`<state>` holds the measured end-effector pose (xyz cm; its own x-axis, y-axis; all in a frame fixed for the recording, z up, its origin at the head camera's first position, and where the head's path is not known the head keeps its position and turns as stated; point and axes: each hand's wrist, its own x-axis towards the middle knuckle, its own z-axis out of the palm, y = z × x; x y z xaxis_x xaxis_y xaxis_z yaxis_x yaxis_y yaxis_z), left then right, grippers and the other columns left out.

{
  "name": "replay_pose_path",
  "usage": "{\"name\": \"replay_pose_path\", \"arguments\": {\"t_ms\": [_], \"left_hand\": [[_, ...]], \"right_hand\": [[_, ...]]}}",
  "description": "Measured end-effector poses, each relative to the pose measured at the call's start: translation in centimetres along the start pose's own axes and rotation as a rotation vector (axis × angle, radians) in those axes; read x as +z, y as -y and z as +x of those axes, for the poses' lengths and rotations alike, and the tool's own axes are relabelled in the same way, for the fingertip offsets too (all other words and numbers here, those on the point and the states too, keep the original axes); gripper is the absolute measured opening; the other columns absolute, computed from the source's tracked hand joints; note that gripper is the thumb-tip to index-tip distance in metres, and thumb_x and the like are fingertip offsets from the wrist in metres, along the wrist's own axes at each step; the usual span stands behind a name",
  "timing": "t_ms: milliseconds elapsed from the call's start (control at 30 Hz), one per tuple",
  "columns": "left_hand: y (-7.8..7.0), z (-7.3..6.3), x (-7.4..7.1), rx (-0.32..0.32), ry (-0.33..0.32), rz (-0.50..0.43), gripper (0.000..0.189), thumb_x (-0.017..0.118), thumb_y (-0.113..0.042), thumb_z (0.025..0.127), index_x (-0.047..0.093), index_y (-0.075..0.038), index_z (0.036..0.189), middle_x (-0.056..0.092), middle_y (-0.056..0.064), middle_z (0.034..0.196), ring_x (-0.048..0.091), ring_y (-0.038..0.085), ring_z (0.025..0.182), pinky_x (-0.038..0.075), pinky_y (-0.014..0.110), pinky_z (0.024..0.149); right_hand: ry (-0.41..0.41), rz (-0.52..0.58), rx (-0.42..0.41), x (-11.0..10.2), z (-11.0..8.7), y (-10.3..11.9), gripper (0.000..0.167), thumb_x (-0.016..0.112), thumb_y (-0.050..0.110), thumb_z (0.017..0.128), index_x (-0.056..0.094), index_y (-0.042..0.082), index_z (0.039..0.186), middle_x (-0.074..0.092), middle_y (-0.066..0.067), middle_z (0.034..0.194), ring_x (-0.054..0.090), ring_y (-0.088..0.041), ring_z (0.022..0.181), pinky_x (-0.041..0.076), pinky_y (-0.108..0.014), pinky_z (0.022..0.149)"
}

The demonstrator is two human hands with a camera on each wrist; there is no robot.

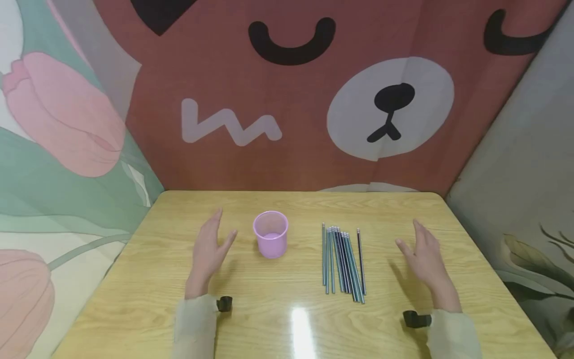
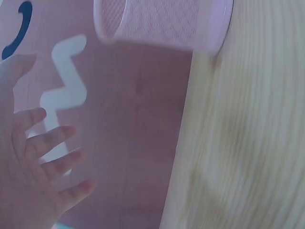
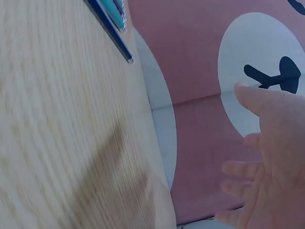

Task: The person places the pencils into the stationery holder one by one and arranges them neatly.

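Observation:
A pink-purple cup with a wide round mouth stands upright on the table. To its left, my left hand is raised above the wood, fingers extended and thumb apart, holding nothing. In the left wrist view the textured side of the cup shows at the top, beyond the spread fingers. Several pencils, teal and dark blue, lie side by side in a loose bundle right of the cup. My right hand hovers to the right of them, fingers relaxed, nothing in it. The right wrist view catches a few pencil ends at its top.
The light wooden table reaches back to a hanging cloth printed with a bear's face. Floral fabric borders the left side, and a grey cloth the right. A dark wrist-worn device sticks out at the right sleeve.

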<state>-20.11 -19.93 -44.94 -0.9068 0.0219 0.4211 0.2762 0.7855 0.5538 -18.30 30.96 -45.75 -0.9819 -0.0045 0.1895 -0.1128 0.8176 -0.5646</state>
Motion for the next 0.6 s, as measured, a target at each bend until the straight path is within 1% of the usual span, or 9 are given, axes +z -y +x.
{"name": "replay_pose_path", "arguments": {"t_ms": [67,167,300,367,467,600], "left_hand": [[-0.6,0.2,0.5,-0.017,0.062,-0.107,0.075,0.058,-0.038,0.096,0.021,-0.008,0.154,0.03,0.018,0.157,0.03,0.041,0.143,0.025,0.062,0.116],[-1.4,0.5,1.3,-0.033,0.138,-0.252,0.082,0.063,-0.035,0.093,0.018,-0.006,0.154,0.03,0.017,0.157,0.03,0.04,0.143,0.025,0.062,0.116],[-2.0,1.2,2.3,-0.028,0.208,-0.397,0.085,0.068,-0.028,0.09,0.018,-0.006,0.154,0.03,0.018,0.156,0.033,0.04,0.141,0.028,0.061,0.115],[-2.2,1.6,2.7,-0.023,0.243,-0.449,0.084,0.069,-0.026,0.09,0.018,-0.006,0.154,0.03,0.018,0.156,0.032,0.041,0.141,0.028,0.06,0.115],[-2.5,2.3,3.3,-0.021,0.294,-0.49,0.083,0.067,-0.025,0.091,0.017,-0.008,0.155,0.029,0.019,0.157,0.031,0.042,0.142,0.029,0.06,0.115],[-2.7,2.9,3.7,-0.047,0.345,-0.51,0.082,0.067,-0.025,0.091,0.018,-0.008,0.155,0.027,0.017,0.158,0.032,0.04,0.142,0.03,0.057,0.116]], "right_hand": [[0.033,0.041,0.011,-0.1,0.1,0.3,0.077,0.045,0.038,0.102,0.005,-0.004,0.153,0.015,-0.039,0.152,0.015,-0.061,0.136,0.019,-0.077,0.104],[0.082,0.058,0.034,-0.1,0.1,0.8,0.074,0.045,0.038,0.102,0.014,-0.006,0.151,0.026,-0.039,0.147,0.028,-0.058,0.132,0.03,-0.073,0.101],[0.152,0.044,0.055,0.5,0.3,1.5,0.065,0.048,0.037,0.101,0.032,-0.009,0.144,0.048,-0.037,0.132,0.049,-0.052,0.118,0.048,-0.062,0.091],[0.203,0.029,0.053,0.9,0.4,1.7,0.061,0.051,0.034,0.101,0.037,-0.011,0.14,0.056,-0.035,0.124,0.057,-0.049,0.111,0.053,-0.057,0.086],[0.272,0.0,0.04,1.7,0.6,2.0,0.058,0.053,0.031,0.1,0.041,-0.012,0.136,0.062,-0.032,0.115,0.061,-0.046,0.105,0.056,-0.051,0.082],[0.316,-0.011,0.035,2.4,0.7,2.6,0.055,0.055,0.028,0.098,0.044,-0.012,0.133,0.064,-0.03,0.111,0.064,-0.041,0.1,0.057,-0.048,0.08]]}}
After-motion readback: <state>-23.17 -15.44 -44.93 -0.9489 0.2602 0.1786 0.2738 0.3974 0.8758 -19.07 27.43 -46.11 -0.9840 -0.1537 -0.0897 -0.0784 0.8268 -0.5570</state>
